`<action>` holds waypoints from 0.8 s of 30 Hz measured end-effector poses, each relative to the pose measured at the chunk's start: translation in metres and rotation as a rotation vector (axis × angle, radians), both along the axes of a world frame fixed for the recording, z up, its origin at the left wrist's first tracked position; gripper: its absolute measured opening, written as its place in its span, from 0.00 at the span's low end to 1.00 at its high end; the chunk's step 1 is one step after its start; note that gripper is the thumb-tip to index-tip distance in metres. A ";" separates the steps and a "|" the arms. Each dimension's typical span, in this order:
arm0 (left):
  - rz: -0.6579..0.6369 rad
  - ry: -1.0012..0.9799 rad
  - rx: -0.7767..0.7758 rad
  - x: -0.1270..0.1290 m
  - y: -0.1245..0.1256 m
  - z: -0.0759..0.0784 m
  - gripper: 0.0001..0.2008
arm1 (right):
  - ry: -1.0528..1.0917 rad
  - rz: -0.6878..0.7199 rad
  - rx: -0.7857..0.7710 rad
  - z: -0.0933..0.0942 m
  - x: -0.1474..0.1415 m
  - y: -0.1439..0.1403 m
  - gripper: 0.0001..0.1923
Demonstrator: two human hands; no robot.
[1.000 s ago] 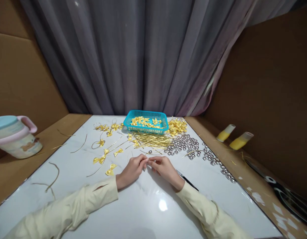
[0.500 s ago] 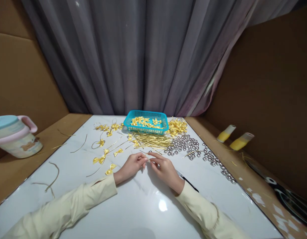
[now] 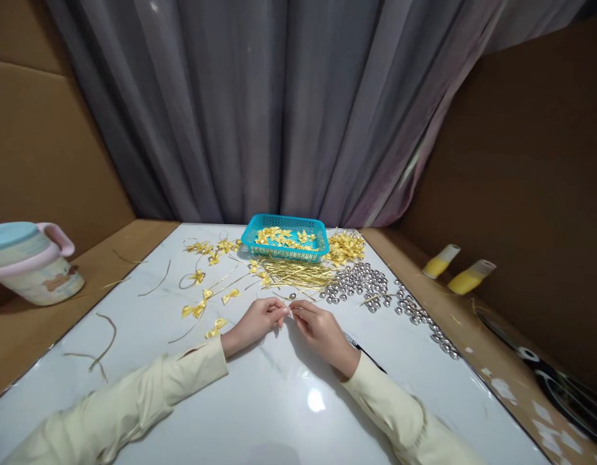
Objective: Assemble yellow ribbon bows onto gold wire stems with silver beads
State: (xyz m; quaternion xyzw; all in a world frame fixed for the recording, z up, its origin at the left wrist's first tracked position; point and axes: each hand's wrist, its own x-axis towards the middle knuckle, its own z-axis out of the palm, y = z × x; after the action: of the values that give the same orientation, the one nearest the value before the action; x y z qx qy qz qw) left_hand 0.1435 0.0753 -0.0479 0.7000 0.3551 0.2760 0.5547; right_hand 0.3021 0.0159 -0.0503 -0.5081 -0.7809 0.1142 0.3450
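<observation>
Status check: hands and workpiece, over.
Left hand and right hand pinch something tiny together, item unclear. Thin gold wire pile and small silver bells just beyond.

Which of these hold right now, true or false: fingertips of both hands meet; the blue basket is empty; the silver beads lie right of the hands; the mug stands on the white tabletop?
1. The left hand and right hand meet at the fingertips: true.
2. The blue basket is empty: false, it holds yellow bows.
3. The silver beads lie right of the hands: true.
4. The mug stands on the white tabletop: false, it stands on the brown ledge beside it.
</observation>
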 end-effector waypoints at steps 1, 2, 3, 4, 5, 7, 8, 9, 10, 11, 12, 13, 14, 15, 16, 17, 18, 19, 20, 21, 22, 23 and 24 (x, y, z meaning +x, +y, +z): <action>0.002 0.001 0.006 0.000 0.000 0.001 0.13 | 0.007 0.000 -0.002 0.000 0.000 0.000 0.13; 0.003 0.001 0.014 0.000 0.000 0.001 0.13 | 0.014 -0.001 -0.004 0.000 0.000 0.000 0.13; 0.003 0.001 0.025 0.000 -0.001 0.001 0.13 | 0.022 -0.003 -0.008 0.000 0.000 0.001 0.13; 0.003 0.001 0.039 -0.001 -0.001 0.002 0.13 | 0.030 -0.005 -0.011 0.001 0.001 0.001 0.13; 0.003 0.001 0.055 -0.001 -0.001 0.002 0.12 | 0.038 -0.009 -0.015 0.001 0.001 0.001 0.13; 0.002 0.004 0.098 -0.001 -0.001 0.001 0.11 | 0.055 -0.021 -0.024 0.002 0.002 0.002 0.13; 0.002 0.009 0.124 -0.001 -0.001 0.000 0.11 | 0.063 -0.028 -0.028 0.002 0.002 0.002 0.13; 0.004 0.016 0.153 -0.002 -0.002 -0.001 0.10 | 0.070 -0.034 -0.032 0.002 0.002 0.003 0.13; 0.009 0.028 0.185 -0.002 -0.002 -0.002 0.10 | 0.077 -0.037 -0.036 0.002 0.003 0.003 0.12; 0.015 0.042 0.223 -0.003 -0.003 -0.003 0.10 | 0.083 -0.040 -0.040 0.003 0.003 0.003 0.12; 0.021 0.060 0.265 -0.003 -0.003 -0.004 0.09 | 0.089 -0.040 -0.043 0.003 0.003 0.003 0.12; 0.027 0.078 0.311 -0.004 -0.004 -0.005 0.09 | 0.095 -0.039 -0.047 0.003 0.003 0.003 0.12; 0.031 0.097 0.361 -0.005 -0.005 -0.005 0.09 | 0.101 -0.037 -0.050 0.003 0.002 0.003 0.12; 0.033 0.114 0.413 -0.006 -0.006 -0.006 0.10 | 0.107 -0.035 -0.052 0.004 0.002 0.003 0.12; 0.033 0.131 0.465 -0.006 -0.006 -0.007 0.10 | 0.113 -0.032 -0.054 0.004 0.001 0.003 0.12; 0.032 0.145 0.518 -0.007 -0.007 -0.008 0.10 | 0.119 -0.030 -0.056 0.005 0.001 0.003 0.12; 0.027 0.157 0.570 -0.007 -0.007 -0.008 0.10 | 0.124 -0.028 -0.056 0.005 0.000 0.002 0.12; 0.018 0.167 0.621 -0.008 -0.008 -0.009 0.11 | 0.129 -0.026 -0.056 0.005 0.000 0.002 0.12; 0.004 0.179 0.673 -0.008 -0.008 -0.011 0.11 | 0.135 -0.025 -0.056 0.006 -0.001 0.002 0.12; -0.013 0.191 0.724 -0.008 -0.007 -0.012 0.12 | 0.139 -0.024 -0.056 0.006 -0.001 0.002 0.12; -0.031 0.205 0.774 -0.008 -0.007 -0.013 0.12 | 0.144 -0.023 -0.056 0.006 -0.001 0.002 0.12; -0.048 0.222 0.823 -0.009 -0.007 -0.014 0.13 | 0.149 -0.021 -0.055 0.006 -0.001 0.002 0.12; -0.060 0.241 0.870 -0.009 -0.006 -0.016 0.13 | 0.154 -0.020 -0.055 0.006 -0.001 0.002 0.12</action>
State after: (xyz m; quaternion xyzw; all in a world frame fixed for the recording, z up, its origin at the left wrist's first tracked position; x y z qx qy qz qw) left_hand 0.1346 0.0689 -0.0637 0.9052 0.2476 0.2997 0.1716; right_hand 0.3011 0.0180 -0.0445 -0.5149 -0.7436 0.1708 0.3909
